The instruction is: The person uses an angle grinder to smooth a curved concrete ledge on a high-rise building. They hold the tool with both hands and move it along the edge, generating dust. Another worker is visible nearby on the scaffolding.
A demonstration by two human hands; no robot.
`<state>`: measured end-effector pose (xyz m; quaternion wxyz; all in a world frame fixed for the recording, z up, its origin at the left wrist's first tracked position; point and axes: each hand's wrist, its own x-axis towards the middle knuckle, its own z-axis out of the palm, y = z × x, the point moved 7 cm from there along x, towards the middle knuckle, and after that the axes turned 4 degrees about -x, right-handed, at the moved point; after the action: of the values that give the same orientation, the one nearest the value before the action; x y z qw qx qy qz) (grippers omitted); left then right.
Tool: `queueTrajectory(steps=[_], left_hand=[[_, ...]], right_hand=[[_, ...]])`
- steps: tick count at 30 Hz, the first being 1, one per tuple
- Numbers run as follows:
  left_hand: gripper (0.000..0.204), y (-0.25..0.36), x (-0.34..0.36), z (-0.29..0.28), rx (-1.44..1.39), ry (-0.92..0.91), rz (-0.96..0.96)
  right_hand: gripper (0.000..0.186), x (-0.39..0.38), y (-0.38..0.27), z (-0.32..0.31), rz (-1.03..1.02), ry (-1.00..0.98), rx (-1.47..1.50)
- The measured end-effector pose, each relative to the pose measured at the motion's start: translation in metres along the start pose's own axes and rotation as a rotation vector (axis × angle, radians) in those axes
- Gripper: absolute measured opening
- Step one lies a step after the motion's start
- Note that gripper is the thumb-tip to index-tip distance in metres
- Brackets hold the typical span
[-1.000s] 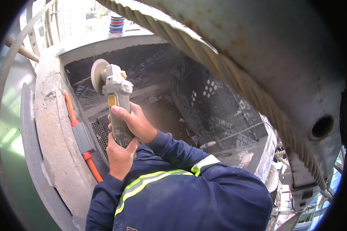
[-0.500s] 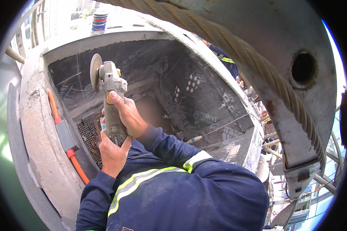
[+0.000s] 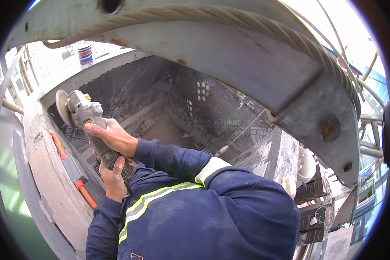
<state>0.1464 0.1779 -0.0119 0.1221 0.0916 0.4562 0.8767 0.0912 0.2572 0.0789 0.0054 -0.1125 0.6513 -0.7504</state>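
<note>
Both my hands hold an angle grinder (image 3: 79, 108), grey and dusty, angled toward the upper left. Its round disc (image 3: 63, 109) faces the rough concrete wall (image 3: 35, 113) on the left. My right hand (image 3: 113, 137) wraps round the body just behind the head, thumb along the top. Lower down, my left hand (image 3: 114, 178) grips the rear end of the tool. Whether the disc is turning or touching the wall's inner side, I cannot tell.
A steel beam (image 3: 203, 43) with a thick wire rope (image 3: 173, 15) crosses overhead. Below lies a dark, panel-lined pit (image 3: 134, 82). An orange pipe (image 3: 87, 194) and grey box (image 3: 73, 168) run along the left wall. A striped can (image 3: 86, 55) stands on the far ledge; a white bucket (image 3: 307, 167) is at right.
The view has shifted, so the beam and rope now span the top. In my two hands, the grinder has moved left and tilted further toward the left wall.
</note>
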Motion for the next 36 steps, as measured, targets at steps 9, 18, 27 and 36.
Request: queueTrajectory(steps=[9,18,27,36], left_hand=[[0.028,0.012,-0.011,0.012,0.078,0.000,0.065],[0.032,0.011,-0.008,0.011,0.134,-0.012,0.094],[0.031,0.008,-0.003,0.003,0.111,0.102,0.014],[0.035,0.002,0.008,-0.016,0.115,0.170,-0.029]], right_hand=[[0.053,-0.012,-0.007,0.001,0.062,-0.020,0.074],[0.062,-0.006,0.002,-0.001,-0.049,-0.105,0.073],[0.052,0.008,0.021,0.000,0.084,-0.105,0.138],[0.033,0.023,0.041,0.002,0.148,-0.098,0.191]])
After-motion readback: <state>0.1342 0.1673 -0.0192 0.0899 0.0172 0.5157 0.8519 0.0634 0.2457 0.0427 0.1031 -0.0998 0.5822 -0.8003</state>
